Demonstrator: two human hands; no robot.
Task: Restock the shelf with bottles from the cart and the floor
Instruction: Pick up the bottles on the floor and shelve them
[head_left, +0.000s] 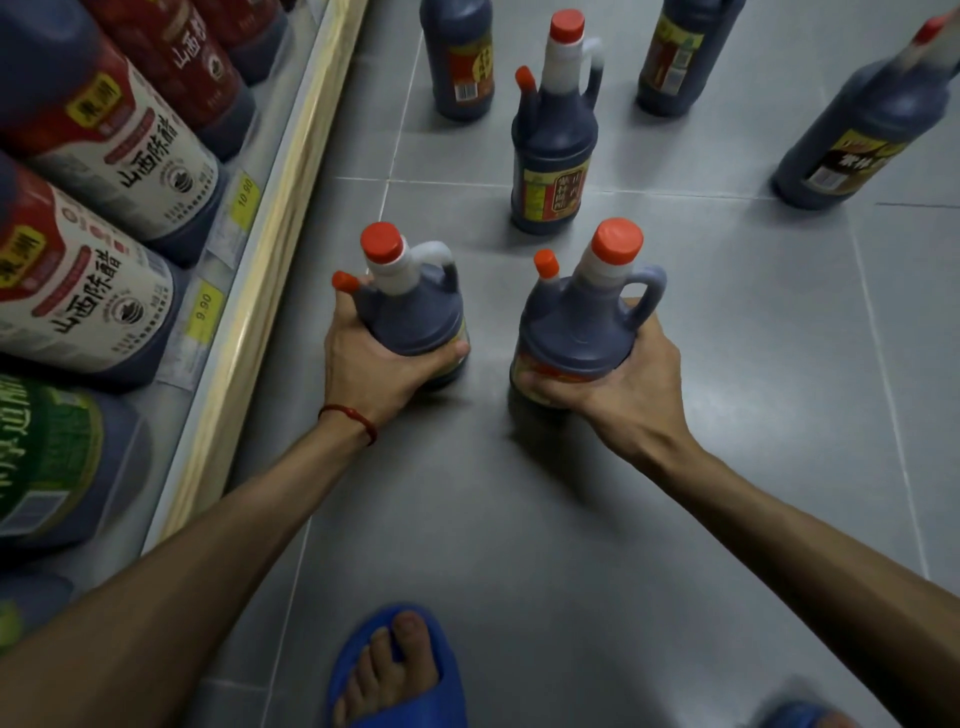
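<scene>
The light was dim and even, giving the grey tile floor (727, 415) a dull sheen. Soft shadows sat close under the left jug (415, 317) and right jug (576, 332). Wide-angle distortion slanted the shelf edge (270, 218) and tilted the far-right bottle (857, 130); the lower-right sandal (800, 719) was blurred.

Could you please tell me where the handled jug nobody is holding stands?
Head view: the unheld jug stands upright on the floor, upper centre, just beyond the right-hand jug.
</scene>
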